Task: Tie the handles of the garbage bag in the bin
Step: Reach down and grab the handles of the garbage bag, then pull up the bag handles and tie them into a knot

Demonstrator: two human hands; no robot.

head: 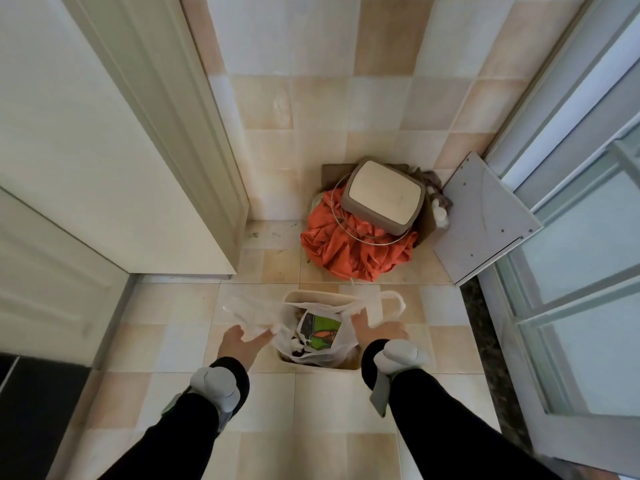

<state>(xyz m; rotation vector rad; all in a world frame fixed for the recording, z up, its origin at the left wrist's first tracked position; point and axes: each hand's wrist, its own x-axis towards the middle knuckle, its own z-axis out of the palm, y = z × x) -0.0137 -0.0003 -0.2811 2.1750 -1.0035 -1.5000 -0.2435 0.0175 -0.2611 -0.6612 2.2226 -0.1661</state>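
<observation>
**Handle gathering over the bin: both loops drawn outward, knot not yet formed**

Nearest the camera are two black sleeves, each with a grey wrist-worn device. Beyond them the left hand (242,341) pinches the left handle (242,311) of the garbage bag (325,351) between thumb and fingers, drawing it out to the left. The right hand (375,329) reaches to the right handle (388,306); its fingers lie against the loop where it joins the bag, but whether they have closed on the film cannot be told.

The bin (320,296) stands on the tiled floor (329,410) directly between the two hands, and the bag remains seated inside it.

Step in hand, as judged: securing both handles before tying. The two loops are well apart, one on each side of the opening. The next move calls for a firm hold on the right loop, then bringing both loops together above the opening and crossing one over the other.

Contents: the translucent bag holds a printed green-and-white wrapper (320,332) and some dark and white refuse beneath it. The bag mouth is open.
</observation>
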